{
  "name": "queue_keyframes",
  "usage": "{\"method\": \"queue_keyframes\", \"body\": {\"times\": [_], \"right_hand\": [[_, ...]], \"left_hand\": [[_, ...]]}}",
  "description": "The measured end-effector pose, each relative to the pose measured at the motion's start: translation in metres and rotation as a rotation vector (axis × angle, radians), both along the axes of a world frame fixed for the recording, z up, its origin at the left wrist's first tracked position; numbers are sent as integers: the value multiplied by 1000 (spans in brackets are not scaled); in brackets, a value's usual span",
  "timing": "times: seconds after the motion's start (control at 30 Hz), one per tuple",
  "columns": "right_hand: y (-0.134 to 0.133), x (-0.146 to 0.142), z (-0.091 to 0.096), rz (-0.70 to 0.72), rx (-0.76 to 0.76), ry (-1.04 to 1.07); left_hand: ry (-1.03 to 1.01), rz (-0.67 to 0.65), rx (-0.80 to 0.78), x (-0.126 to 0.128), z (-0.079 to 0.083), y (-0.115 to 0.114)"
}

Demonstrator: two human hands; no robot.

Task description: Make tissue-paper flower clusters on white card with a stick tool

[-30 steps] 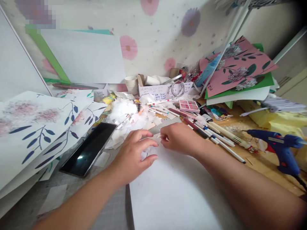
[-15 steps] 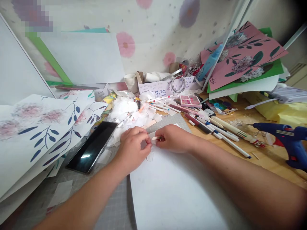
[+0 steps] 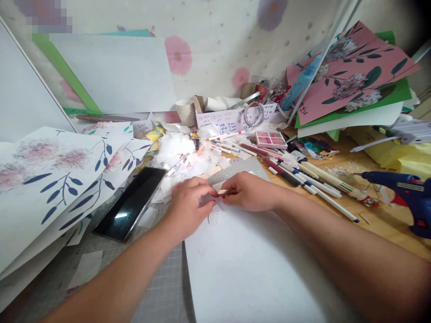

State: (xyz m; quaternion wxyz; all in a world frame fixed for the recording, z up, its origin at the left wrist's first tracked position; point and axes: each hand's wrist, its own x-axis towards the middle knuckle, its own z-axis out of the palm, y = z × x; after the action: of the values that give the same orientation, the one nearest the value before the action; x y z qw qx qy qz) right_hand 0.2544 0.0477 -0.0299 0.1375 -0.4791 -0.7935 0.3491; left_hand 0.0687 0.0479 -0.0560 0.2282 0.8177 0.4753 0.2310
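The left hand (image 3: pixel 190 208) has drawn in toward the right hand (image 3: pixel 251 190): a second earlier its fingers were spread wide and stood apart, and now they are curled, with the tips right beside the end of a pale strip (image 3: pixel 223 192). The right hand grasps that strip between thumb and bent fingers, as half a second ago; whether the left fingertips pinch anything cannot be told. The strip is above the far end of a white sheet (image 3: pixel 242 264), on which a small translucent piece (image 3: pixel 213 218) shows more clearly than before, just to the near side of the left fingertips. At the far side stands a low white box (image 3: pixel 269 119) with handwriting on its front; flat wooden sticks (image 3: pixel 199 103) rise at its left end and a white roll (image 3: pixel 214 104) shows above its rim, while a metal ring (image 3: pixel 254 114) is against its front. Left of the box, paper cups (image 3: pixel 185 112) are nested in one stack. Nearer, to the right, a palette (image 3: pixel 271 140) holds pink colours in separate compartments. The phone (image 3: pixel 131 204) lies left of the hands, as before, and the blue glue gun (image 3: pixel 392 181) lies to the far right.
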Motion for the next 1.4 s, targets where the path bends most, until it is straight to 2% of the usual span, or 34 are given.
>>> {"method": "queue_keyframes", "body": {"times": [0.17, 0.27, 0.4, 0.53, 0.8, 1.13, 1.4], "right_hand": [[1, 1, 0, -34, -19, 37], [2, 2, 2, -143, -1, 177], [4, 4, 2, -313, 113, 408], [5, 0, -6, -419, 48, 458], [8, -6, -19, -392, -105, 502], [8, -8, -19, -381, -107, 416], [9, -9, -21, -329, -108, 413]], "left_hand": [[3, 8, -11, 2, 2, -1], [0, 6, -2, 2, 3, -2], [8, -8, 7, 1, 3, -2], [1, -20, 16, -1, 2, -1], [-15, -39, 49, -3, -3, 1], [-8, -14, -18, -2, 0, 1], [-20, -31, -12, -3, 1, 3]]}}
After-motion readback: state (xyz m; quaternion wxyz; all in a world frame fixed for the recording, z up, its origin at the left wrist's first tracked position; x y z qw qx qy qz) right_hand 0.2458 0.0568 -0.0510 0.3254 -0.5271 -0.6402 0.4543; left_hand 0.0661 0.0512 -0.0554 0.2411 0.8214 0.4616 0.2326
